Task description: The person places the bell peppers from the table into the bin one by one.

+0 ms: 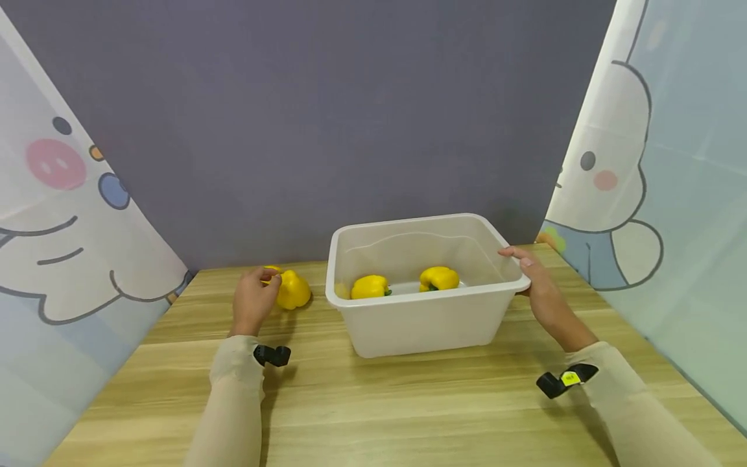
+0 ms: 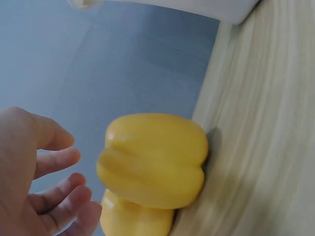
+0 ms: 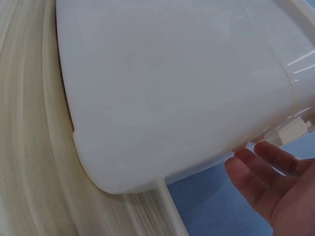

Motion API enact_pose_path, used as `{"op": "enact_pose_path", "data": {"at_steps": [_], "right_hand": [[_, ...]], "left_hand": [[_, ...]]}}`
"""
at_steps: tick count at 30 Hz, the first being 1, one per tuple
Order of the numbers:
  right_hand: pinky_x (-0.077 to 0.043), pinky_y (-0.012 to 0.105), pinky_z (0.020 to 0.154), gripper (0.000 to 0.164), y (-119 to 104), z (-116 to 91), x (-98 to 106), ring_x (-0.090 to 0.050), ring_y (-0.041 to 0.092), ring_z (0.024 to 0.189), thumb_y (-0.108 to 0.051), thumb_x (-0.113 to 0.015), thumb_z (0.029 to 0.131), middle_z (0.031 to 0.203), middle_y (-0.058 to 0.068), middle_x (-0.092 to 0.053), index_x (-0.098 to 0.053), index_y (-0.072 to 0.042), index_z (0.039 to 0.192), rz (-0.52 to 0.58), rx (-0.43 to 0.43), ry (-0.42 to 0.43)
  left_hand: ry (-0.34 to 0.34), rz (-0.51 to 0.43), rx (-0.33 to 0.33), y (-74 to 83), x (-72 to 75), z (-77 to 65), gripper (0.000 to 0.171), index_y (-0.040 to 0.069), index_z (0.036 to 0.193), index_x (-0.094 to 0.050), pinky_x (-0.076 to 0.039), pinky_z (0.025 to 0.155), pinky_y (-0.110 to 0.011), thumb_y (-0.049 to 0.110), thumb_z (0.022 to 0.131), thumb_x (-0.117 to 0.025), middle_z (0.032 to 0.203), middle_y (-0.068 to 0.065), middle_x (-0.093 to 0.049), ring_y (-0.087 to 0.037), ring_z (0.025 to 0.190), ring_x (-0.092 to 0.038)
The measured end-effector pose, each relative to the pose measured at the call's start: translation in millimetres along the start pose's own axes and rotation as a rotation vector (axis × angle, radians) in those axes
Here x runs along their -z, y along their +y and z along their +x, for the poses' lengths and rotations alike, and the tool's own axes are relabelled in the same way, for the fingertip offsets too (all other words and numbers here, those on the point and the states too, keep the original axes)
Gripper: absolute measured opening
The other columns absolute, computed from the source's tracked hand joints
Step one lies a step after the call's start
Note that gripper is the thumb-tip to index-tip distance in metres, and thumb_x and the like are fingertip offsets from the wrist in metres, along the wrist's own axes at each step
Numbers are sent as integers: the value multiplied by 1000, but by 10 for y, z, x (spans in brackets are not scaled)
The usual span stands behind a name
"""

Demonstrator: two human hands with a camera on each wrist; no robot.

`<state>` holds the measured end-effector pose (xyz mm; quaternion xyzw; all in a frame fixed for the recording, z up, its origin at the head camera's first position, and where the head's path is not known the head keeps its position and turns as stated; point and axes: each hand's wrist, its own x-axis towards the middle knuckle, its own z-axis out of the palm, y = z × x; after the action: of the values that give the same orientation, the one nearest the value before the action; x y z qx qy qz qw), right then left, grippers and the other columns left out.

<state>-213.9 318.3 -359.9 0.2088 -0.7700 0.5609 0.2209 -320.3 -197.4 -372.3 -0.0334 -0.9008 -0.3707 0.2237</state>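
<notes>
Two yellow bell peppers stand on the table at the left. My left hand [image 1: 253,301] is right beside the nearer pepper [image 1: 294,292], its fingers loosely bent. The left wrist view shows a gap between those fingers [image 2: 66,194] and the nearer pepper's side; the other pepper [image 2: 135,219] is partly hidden behind it. With my right hand [image 1: 539,292] I grip the right end of a white plastic bin [image 1: 423,324] at its rim, fingers [image 3: 253,174] against the outer wall under the lip. Inside the bin lie two more yellow peppers, one at left [image 1: 369,287] and one at right [image 1: 439,278].
The wood-grain table [image 1: 373,402] ends at a dark grey panel [image 1: 350,130] behind the bin. Cartoon-printed sheets hang on the left [image 1: 64,259] and right [image 1: 688,194] sides.
</notes>
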Motion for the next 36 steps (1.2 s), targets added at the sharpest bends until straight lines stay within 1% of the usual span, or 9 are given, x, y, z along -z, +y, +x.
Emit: {"op": "enact_pose_path", "data": {"at_steps": [5, 11, 14, 15, 20, 25, 30, 34, 36], "right_hand": [[-51, 25, 66, 46, 34, 5, -27, -59, 14, 88, -29, -23, 112, 115, 6, -54, -51, -3, 137, 48, 4, 27], [-52, 24, 66, 46, 54, -8, 3, -59, 13, 88, -30, -24, 112, 114, 6, -55, -52, -4, 137, 73, -2, 38], [-53, 24, 66, 45, 73, -19, -10, -60, 12, 87, -30, -25, 111, 113, 5, -57, -53, -5, 137, 102, -9, 48], [-53, 24, 67, 46, 75, -26, -12, -60, 12, 87, -30, -25, 112, 113, 5, -57, -52, -4, 137, 94, -8, 48], [-53, 24, 68, 48, 53, -14, -9, -59, 14, 89, -30, -22, 112, 113, 7, -56, -48, 0, 139, 51, -4, 24], [-53, 25, 67, 50, 15, 11, 9, -59, 17, 89, -30, -21, 112, 112, 9, -56, -46, 1, 141, 9, 5, 26], [-53, 24, 67, 50, 1, 6, 0, -60, 16, 89, -31, -21, 112, 112, 10, -56, -46, 2, 141, 18, 4, 30], [-53, 25, 68, 51, 3, -8, -33, -60, 14, 90, -31, -22, 112, 115, 10, -55, -46, 3, 140, 33, -10, 31], [-53, 25, 67, 51, -6, -8, -30, -59, 13, 89, -31, -22, 112, 115, 10, -55, -46, 3, 140, 34, -17, 37]], "left_hand": [[20, 10, 47, -61, -33, -47, 37, -1, 123, -66, -49, 88, -53, 28, 100, -58, 123, -24, -56, -38, 108, -56], [5, 24, 91, -59, -90, -16, 47, 0, 133, -60, -46, 93, -57, 34, 100, -59, 129, -27, -47, -42, 114, -49], [-7, 35, 95, -77, -86, -4, 52, 1, 136, -58, -45, 93, -59, 38, 100, -57, 132, -28, -45, -44, 116, -48], [-13, 37, 95, -82, -81, -5, 53, 1, 137, -58, -44, 94, -60, 39, 101, -57, 132, -28, -44, -45, 117, -47], [-19, 35, 113, -112, -88, -33, 54, 1, 135, -59, -44, 94, -60, 42, 101, -56, 133, -27, -43, -45, 118, -47], [7, 34, 129, -113, -116, -47, 51, 5, 131, -63, -44, 91, -59, 44, 99, -57, 130, -24, -46, -42, 115, -50], [-4, 47, 120, -103, -130, -41, 53, 2, 131, -63, -44, 92, -60, 43, 98, -58, 130, -25, -46, -43, 115, -49], [-21, 59, 136, -105, -115, -54, 53, 2, 132, -63, -44, 93, -60, 42, 98, -60, 132, -26, -46, -44, 118, -48], [-28, 58, 132, -94, -121, -50, 54, 2, 133, -62, -44, 92, -60, 43, 98, -59, 133, -26, -45, -44, 119, -47]]}}
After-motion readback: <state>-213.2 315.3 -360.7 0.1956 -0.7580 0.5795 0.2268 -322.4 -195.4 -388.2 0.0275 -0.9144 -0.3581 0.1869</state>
